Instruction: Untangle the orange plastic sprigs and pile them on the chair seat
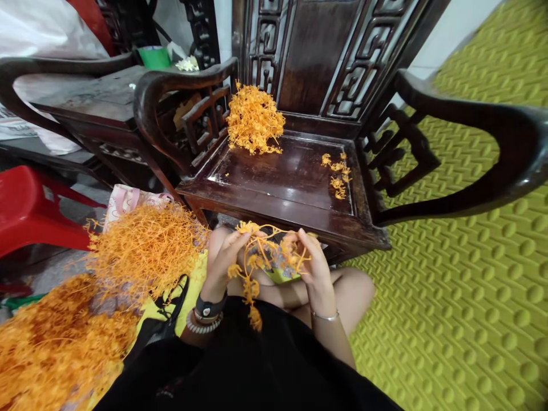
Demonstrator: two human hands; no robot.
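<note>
Between my two hands hangs an orange branched sprig (251, 288), thin-stemmed with small frilly tufts, perhaps plastic. My left hand (223, 260) pinches it near a tuft at the upper left, and several tufts dangle below toward my lap. Fingers and thumb of my right hand (315, 257) are closed on the sprig's right part, where more tufts bunch against the fingertips. Beyond the hands, a heap of loose orange tufts (256, 120) sits at the back left of the dark wooden chair seat (282, 177). A few separate tufts (338, 185) lie at the seat's right side.
To my left lie a pile of bare-looking orange stems (145, 251) and a larger orange pile (55, 348). A red plastic stool (25, 211) stands farther left, near a pink-handled bag (122, 200). Yellow textured matting (449, 297) covers the right side.
</note>
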